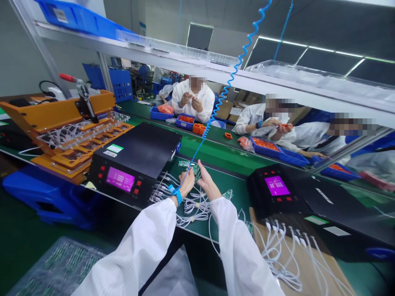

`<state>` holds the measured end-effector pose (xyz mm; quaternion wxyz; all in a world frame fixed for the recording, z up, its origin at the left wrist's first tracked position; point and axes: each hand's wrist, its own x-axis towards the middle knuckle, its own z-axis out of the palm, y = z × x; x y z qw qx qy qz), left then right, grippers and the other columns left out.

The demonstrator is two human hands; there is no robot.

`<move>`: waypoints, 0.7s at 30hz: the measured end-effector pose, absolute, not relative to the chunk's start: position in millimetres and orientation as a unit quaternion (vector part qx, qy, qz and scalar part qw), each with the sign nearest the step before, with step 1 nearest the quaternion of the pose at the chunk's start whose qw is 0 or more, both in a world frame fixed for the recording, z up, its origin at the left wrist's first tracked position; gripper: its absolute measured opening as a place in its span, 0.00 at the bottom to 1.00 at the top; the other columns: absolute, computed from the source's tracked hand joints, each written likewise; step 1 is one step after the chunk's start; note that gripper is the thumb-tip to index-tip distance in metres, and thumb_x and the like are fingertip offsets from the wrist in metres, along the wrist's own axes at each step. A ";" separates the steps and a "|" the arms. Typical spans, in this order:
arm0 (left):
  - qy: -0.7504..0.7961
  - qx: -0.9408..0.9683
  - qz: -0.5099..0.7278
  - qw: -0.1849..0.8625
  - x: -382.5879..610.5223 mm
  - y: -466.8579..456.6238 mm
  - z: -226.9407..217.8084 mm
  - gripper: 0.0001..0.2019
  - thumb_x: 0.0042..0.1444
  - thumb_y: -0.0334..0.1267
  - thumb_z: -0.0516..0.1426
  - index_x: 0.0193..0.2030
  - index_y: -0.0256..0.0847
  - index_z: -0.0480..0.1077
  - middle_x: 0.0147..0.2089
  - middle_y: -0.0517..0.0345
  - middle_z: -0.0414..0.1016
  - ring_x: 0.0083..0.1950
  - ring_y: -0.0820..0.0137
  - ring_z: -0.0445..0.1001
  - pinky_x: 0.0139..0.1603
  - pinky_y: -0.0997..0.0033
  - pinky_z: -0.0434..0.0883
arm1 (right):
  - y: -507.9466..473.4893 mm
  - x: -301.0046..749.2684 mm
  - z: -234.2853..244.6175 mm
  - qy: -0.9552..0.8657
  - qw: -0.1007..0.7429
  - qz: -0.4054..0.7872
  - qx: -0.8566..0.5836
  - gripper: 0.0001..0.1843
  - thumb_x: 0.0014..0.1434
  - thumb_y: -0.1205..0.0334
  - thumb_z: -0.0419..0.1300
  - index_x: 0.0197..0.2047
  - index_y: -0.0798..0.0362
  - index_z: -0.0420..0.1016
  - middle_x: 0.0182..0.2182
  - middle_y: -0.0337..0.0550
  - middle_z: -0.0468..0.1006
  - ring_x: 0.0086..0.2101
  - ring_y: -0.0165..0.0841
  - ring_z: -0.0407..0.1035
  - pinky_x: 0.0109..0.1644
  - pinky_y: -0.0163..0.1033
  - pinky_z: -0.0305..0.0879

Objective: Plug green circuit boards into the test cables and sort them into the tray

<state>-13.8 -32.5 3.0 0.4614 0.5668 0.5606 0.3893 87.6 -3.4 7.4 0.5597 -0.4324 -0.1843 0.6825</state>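
Both hands meet over the green bench between two black test boxes. My left hand, with a blue wristband, has its fingers closed in a pinch; what is in them is too small to make out. Close beside it, my right hand has its thumb stretched up, apart from the fingers. Green circuit boards lie just beyond and between the hands. Below them rest bundled white cables, several running to plugs on the left test box.
An orange fixture with a red-handled clamp stands left. The right test box has white cables hanging off it. A coiled blue hose dangles in front. Across the bench, co-workers handle orange parts beside blue bins.
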 end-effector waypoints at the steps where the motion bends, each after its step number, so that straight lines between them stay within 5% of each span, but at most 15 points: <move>1: 0.566 0.568 0.381 0.461 -13.5 -32.7 3.8 0.19 0.70 0.44 0.49 0.47 0.39 0.79 0.49 0.38 0.82 0.63 0.48 0.74 0.65 0.54 0.64 | -2.9 88.3 6.6 -0.182 0.565 0.678 -0.433 0.20 0.69 0.45 0.61 0.34 0.53 0.74 0.21 0.41 0.78 0.27 0.35 0.78 0.33 0.37 0.78; 7: 0.571 0.576 0.365 0.457 -10.1 -33.9 3.2 0.17 0.70 0.46 0.52 0.36 0.41 0.76 0.42 0.42 0.83 0.57 0.50 0.77 0.61 0.56 0.68 | 1.2 97.3 4.9 -0.177 0.602 0.646 -0.434 0.13 0.66 0.55 0.66 0.35 0.54 0.72 0.23 0.40 0.79 0.26 0.34 0.77 0.33 0.37 0.79; 14: 0.511 0.618 0.433 0.412 -13.1 -42.6 -0.4 0.20 0.68 0.44 0.58 0.64 0.43 0.69 0.48 0.48 0.82 0.53 0.59 0.78 0.60 0.60 0.70 | 6.6 110.3 10.8 -0.186 0.638 0.614 -0.427 0.16 0.64 0.53 0.68 0.34 0.49 0.66 0.24 0.37 0.78 0.25 0.33 0.76 0.30 0.38 0.78; 21: 0.470 0.645 0.462 0.386 -6.3 -35.9 -5.5 0.09 0.65 0.39 0.60 0.48 0.41 0.80 0.48 0.48 0.83 0.54 0.60 0.79 0.62 0.61 0.71 | 4.5 110.8 15.1 -0.199 0.659 0.589 -0.423 0.14 0.63 0.56 0.68 0.45 0.47 0.67 0.26 0.34 0.78 0.27 0.33 0.78 0.30 0.36 0.78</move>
